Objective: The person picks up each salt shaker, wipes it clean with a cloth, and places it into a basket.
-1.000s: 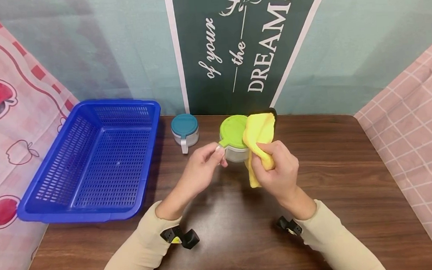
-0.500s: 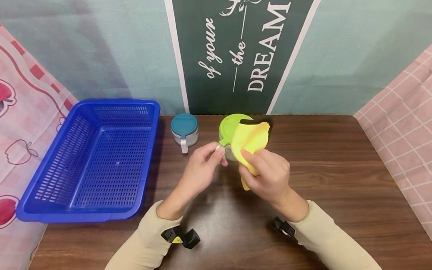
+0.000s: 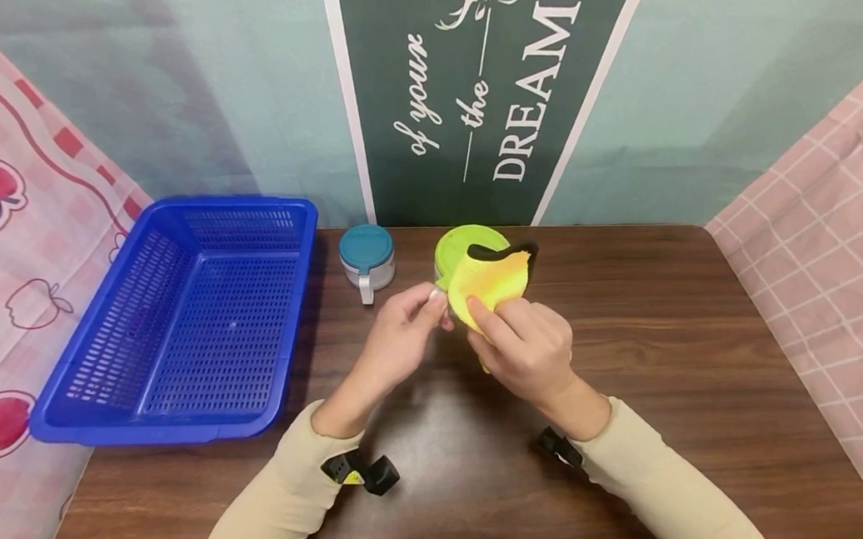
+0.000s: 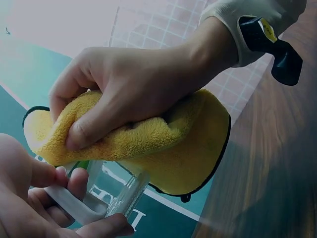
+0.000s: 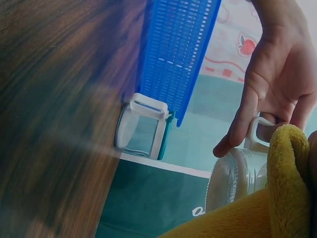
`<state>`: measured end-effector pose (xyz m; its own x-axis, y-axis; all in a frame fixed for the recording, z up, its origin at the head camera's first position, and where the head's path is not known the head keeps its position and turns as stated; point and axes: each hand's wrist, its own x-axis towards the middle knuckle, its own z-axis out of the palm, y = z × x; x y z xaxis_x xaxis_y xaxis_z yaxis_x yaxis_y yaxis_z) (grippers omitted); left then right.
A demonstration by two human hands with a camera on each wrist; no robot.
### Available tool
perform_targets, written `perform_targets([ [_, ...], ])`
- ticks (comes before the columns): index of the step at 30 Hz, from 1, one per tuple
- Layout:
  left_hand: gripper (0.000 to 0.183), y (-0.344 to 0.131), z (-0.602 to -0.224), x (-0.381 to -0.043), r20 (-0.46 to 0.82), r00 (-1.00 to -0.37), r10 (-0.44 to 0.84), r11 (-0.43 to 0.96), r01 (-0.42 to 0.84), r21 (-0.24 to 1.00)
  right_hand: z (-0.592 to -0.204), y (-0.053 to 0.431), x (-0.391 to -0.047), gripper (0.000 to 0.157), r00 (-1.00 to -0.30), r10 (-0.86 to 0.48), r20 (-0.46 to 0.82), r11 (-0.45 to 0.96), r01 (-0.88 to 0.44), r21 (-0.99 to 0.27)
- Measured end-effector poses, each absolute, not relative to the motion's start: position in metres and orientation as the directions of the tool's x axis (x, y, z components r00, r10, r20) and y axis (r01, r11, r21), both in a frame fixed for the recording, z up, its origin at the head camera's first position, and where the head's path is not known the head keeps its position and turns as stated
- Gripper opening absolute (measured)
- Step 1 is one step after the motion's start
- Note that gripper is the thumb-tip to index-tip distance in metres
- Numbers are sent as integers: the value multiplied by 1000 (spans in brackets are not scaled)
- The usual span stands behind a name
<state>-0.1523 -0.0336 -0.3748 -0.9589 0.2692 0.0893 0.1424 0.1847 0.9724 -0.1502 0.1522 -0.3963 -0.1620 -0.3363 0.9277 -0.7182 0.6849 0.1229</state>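
My left hand [image 3: 404,326] grips the white handle [image 4: 74,202] of a clear seasoning jar [image 5: 230,178] with a green lid [image 3: 465,242]. In the right wrist view the jar's base appears raised off the table. My right hand [image 3: 530,346] holds a folded yellow cloth [image 3: 494,280] with black edging, thumb on top. It lies over the right side of the lid and jar, hiding much of both. Seen from the left wrist, the bunched cloth [image 4: 124,139] covers the jar's top while its loose part hangs beside the clear wall.
A second clear jar with a teal lid [image 3: 366,247] and white handle stands at the back, left of the hands. Farther left is a blue perforated basket [image 3: 285,330]. A printed cloth backdrop [image 3: 641,146] rises behind the wooden table [image 3: 678,352].
My right hand has moved the cloth left and a little toward me, so it covers more of the green-lidded jar. My left hand keeps its grip on the handle.
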Motion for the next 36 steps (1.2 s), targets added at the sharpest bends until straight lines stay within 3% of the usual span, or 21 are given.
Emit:
perform_targets([
  [8,28,-36,-375,-152,114,-953,279,184,170,968,-400,156,-153,13,-173,-275,946,688,-723,68],
  [18,28,-36,-375,-152,104,-951,291,187,163,969,-403,162,-154,13,-249,-136,959,694,-714,-87],
  [36,27,-38,-374,-153,92,-940,328,207,167,964,-412,178,-163,15,-325,63,944,598,-745,-296],
])
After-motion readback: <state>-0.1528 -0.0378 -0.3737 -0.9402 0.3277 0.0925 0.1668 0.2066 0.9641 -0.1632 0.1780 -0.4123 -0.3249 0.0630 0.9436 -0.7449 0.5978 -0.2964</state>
